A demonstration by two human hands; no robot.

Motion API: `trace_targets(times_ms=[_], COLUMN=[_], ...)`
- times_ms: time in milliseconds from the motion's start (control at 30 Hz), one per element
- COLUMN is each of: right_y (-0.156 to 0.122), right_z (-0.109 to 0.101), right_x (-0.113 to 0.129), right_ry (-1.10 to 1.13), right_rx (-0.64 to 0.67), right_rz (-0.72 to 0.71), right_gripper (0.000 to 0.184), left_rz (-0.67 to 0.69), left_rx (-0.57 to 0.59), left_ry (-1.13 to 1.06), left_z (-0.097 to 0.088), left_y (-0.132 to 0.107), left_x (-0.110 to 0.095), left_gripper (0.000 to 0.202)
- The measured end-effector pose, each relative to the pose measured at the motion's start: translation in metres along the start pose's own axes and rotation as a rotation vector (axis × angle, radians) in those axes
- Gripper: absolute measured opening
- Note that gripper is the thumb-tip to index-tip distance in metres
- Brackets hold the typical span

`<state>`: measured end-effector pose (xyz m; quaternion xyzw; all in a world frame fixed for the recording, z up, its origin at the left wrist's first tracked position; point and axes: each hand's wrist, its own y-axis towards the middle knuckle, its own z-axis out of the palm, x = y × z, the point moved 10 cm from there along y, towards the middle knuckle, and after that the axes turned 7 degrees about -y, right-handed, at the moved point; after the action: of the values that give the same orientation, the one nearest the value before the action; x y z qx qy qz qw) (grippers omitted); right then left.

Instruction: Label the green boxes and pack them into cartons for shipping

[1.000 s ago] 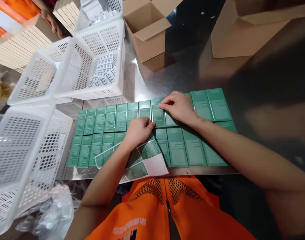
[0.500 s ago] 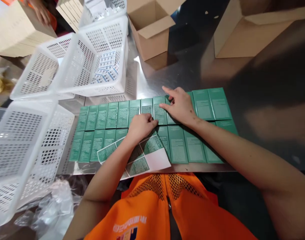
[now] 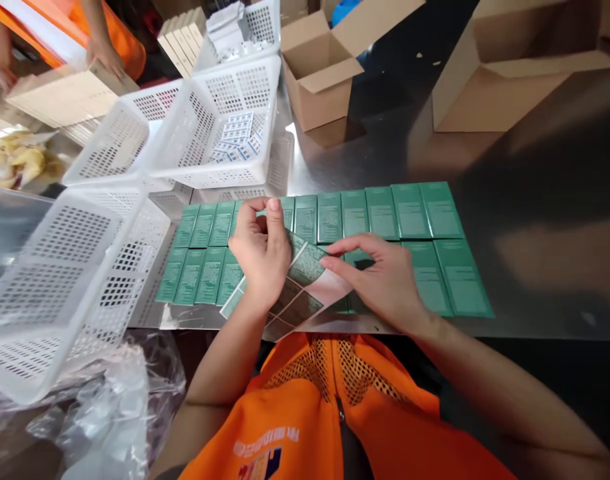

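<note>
Two rows of green boxes (image 3: 355, 212) lie side by side on the metal table. Over the front row, a sheet of see-through stickers (image 3: 305, 303) with pale grid lines is tilted, with a blank pinkish patch near its right corner. My left hand (image 3: 262, 257) is closed at the sheet's upper edge, thumb pointing up; its curled fingers are partly hidden. At the right edge of the sheet, my right hand (image 3: 385, 280) pinches with thumb and index finger. Both forearms cross the table's front edge, and the left one covers part of the sheet.
White perforated baskets (image 3: 159, 157) stand at the left, one with blue-and-white printed pieces (image 3: 237, 137). Open cardboard boxes (image 3: 325, 100) are at the back. A co-worker's hand (image 3: 107, 57) rests on cream boxes (image 3: 69, 97). Clear plastic bags (image 3: 109, 400) lie lower left.
My right hand has come down from the back row of boxes to the sheet's right edge. My left hand has turned thumb-up, and the sheet has tilted. The view has shifted.
</note>
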<state>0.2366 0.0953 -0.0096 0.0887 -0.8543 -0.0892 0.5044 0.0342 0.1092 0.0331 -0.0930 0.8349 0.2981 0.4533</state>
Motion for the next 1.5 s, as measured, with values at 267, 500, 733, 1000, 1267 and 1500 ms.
trace_targets(times_ms=[267,500,733,1000,1267,1500], right_y=[-0.057,-0.096,-0.019,-0.009,-0.013,-0.015], right_z=[0.008,-0.004,-0.075,-0.036,-0.023,-0.015], right_x=[0.056,0.079,-0.041,-0.077,-0.076,-0.081], right_ry=[-0.413,-0.006,0.098,0.202,-0.220,-0.388], right_rx=[-0.423,0.103,-0.032,0.167,0.106,0.152], right_rz=[-0.628,-0.793,0.124,0.286,0.164,0.204], right_gripper=[0.009,0.021,0.017,0.034,0.006,0.008], left_rz=[-0.001,-0.054,-0.154,-0.096,-0.113,-0.094], left_rx=[-0.078,0.019,1.000,1.116,1.230,1.286], left_ry=[-0.045,0.024,-0.097,0.098,0.411,0.517], left_z=[-0.005,-0.011,0.062,0.082,0.090,0.094], left_y=[-0.002,0.011,-0.078,-0.122,-0.141,-0.143], left_x=[0.013,0.037,0.028,0.020,0.032,0.033], left_gripper=[0.024,0.031,0.041,0.031,0.033,0.036])
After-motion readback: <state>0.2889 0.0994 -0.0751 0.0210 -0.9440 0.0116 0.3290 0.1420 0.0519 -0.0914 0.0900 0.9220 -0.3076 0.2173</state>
